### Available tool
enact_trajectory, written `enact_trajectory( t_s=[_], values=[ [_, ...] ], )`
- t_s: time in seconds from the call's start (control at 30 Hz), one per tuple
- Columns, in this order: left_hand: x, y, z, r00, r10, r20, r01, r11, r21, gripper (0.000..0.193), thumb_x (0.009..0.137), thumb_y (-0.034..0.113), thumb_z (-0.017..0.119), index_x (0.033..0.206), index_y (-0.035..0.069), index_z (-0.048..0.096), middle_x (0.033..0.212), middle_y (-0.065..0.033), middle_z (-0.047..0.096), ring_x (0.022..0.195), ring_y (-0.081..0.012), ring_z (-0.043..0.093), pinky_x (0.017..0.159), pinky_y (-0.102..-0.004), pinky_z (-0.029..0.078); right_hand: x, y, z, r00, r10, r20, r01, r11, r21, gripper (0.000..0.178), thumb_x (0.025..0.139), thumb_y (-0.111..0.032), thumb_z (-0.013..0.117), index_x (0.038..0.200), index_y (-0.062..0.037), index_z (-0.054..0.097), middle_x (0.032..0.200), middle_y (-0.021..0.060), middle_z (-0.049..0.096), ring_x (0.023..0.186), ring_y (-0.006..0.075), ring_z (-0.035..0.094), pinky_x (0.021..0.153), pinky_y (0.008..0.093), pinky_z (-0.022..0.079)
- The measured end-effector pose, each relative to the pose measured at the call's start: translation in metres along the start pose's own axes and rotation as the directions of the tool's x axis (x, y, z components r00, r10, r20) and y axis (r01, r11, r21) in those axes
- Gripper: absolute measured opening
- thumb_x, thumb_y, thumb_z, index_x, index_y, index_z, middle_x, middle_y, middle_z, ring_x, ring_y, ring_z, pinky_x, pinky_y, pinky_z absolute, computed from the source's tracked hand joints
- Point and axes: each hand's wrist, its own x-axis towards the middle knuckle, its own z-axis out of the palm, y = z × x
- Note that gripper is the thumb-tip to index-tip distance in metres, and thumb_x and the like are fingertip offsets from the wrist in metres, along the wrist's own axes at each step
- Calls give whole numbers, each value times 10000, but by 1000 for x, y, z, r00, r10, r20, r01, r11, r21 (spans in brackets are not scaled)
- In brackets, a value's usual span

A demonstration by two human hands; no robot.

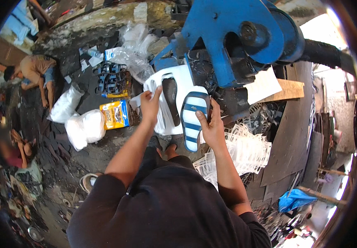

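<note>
My right hand (212, 126) grips a sole-shaped cutting die (194, 120), its thumb on the front and its fingers round the right edge. The die has a dark blue rim and blue crossbars, with white showing between them. My left hand (149, 106) is closed on the left edge of a white sheet (182, 78), which seems to lie in a stack. A long sole-shaped hole in the sheet shows dark beneath, between my hands. The die overlaps the sheet's right side. My left fingertips are partly hidden.
A blue press arm (224, 29) overhangs the work from the far right. White cut-out scraps (244, 151) heap beside my right forearm. At left lie white bundles (85, 128), a yellow packet (114, 115) and dark straps (110, 78). One person (37, 70) crouches far left; another sits nearer.
</note>
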Motion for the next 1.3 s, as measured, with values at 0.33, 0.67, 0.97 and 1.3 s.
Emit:
enact_trajectory(
  t_s=[0.33, 0.67, 0.97, 1.3],
  values=[
    [-145, 49, 21, 498, 707, 502, -862, 468, 195, 1149, 632, 205, 881, 1485, -9, 141, 1413, -260, 323, 1322, -404, 373, 1093, -437, 339, -20, 0, -10, 999, 18, 39, -30, 942, 335, 487, 915, -103, 662, 1301, -37, 372, 1197, 133, 545, 1124, 181, 546, 906, 306, 462],
    [-199, 21, 60, 549, 540, 637, -795, 572, 201, 1069, 604, 94, 838, 1469, 11, 215, 1384, -254, 378, 1274, -442, 409, 1080, -472, 362, -44, 16, -63, 984, -66, -168, 71, 997, 27, 252, 930, -37, 583, 1180, -51, 561, 1033, 79, 642, 895, 144, 614, 781, 276, 477],
    [-214, -59, 133, 348, 459, 817, -874, 474, 106, 1092, 542, 45, 848, 1469, 51, 271, 1453, -197, 390, 1353, -398, 380, 1127, -468, 331, -96, 182, -155, 961, 255, 109, -270, 949, 163, 285, 955, -167, 608, 1210, -49, 560, 995, 25, 599, 905, 102, 538, 784, 247, 448],
    [-224, -211, 180, 395, 154, 906, -807, 531, 261, 1136, 562, 48, 871, 1485, 84, 209, 1476, -225, 360, 1315, -443, 403, 1068, -464, 371, -131, 399, -166, 766, 643, -19, -588, 711, 386, 447, 903, -71, 593, 1327, -90, 452, 1089, 145, 589, 836, 164, 571, 724, 292, 475]
  ],
)
